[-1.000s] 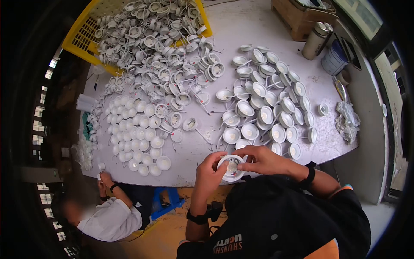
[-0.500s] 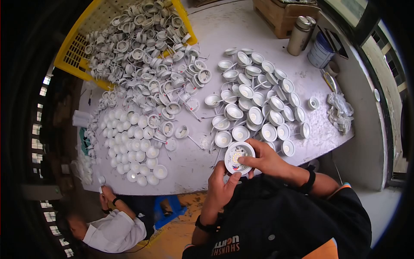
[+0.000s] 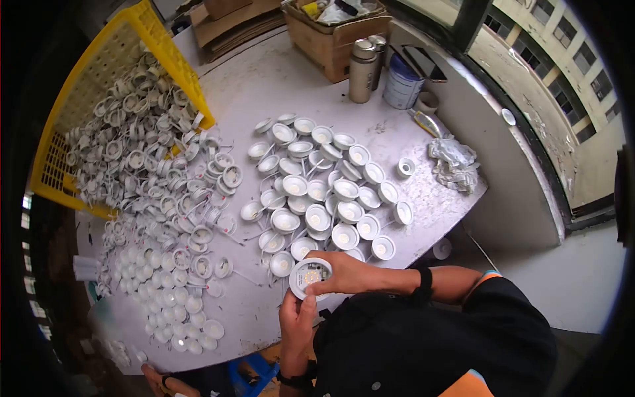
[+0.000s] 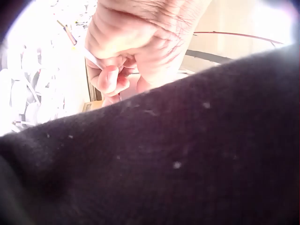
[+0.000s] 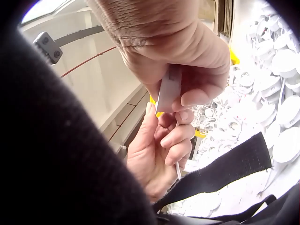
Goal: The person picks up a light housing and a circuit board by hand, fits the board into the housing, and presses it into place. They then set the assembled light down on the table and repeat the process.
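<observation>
A round white LED downlight (image 3: pixel 301 278), its board of small yellow LEDs facing up, is held in front of the body, near the table edge. My right hand (image 3: pixel 345 273) grips its rim from the right, thumb over the board. Below it is my left hand (image 3: pixel 296 329), thumb at the rim. In the right wrist view the left fingers curl round the downlight's thin white cable (image 5: pixel 178 171), and the housing (image 5: pixel 169 91) shows edge-on in the right hand. A dark sleeve (image 4: pixel 164 164) covers much of the left wrist view.
Many white cupped downlights (image 3: pixel 295 185) lie on the table (image 3: pixel 238 86) ahead. Wired rings spill from a yellow crate (image 3: pixel 49 165) at left, with white domed covers (image 3: pixel 213 329) nearer. A flask (image 3: pixel 362 71), bucket (image 3: pixel 402 83) and cardboard box (image 3: pixel 317 49) stand behind. Another person's hand (image 3: pixel 155 378) shows lower left.
The head view has swung right, so the table shifts left and down. Both hands were at the downlight's face; now the left hand is below it and the right thumb stays on the board.
</observation>
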